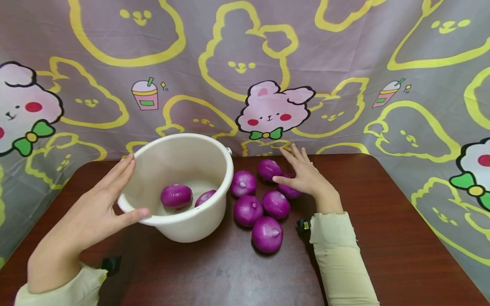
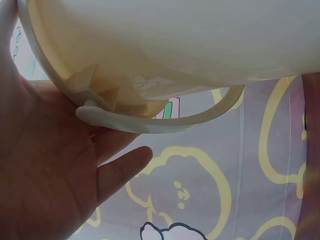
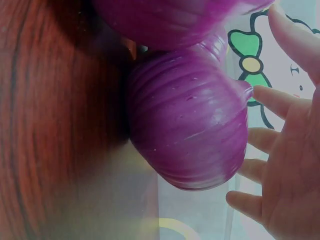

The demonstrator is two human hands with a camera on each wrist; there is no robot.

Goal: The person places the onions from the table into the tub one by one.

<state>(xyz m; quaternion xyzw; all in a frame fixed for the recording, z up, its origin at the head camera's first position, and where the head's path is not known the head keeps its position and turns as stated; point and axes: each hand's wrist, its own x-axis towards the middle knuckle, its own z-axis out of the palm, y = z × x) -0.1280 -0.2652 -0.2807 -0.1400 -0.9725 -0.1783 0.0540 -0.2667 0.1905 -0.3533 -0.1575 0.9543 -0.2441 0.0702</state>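
A white bucket stands on the table with two purple onions visible inside. My left hand rests on its left rim, thumb and fingers spread apart and mostly straight. In the left wrist view, the bucket's handle hangs beside that hand. Several more onions lie in a group right of the bucket. Over the far right of this group reaches my right hand, fingers extended and partly covering an onion. The right wrist view has its fingertips beside an onion; contact cannot be told.
The brown table extends to both sides and toward me. Behind its far edge hangs a patterned curtain with rabbit figures. A small black device sits at my right wrist, another at my left.
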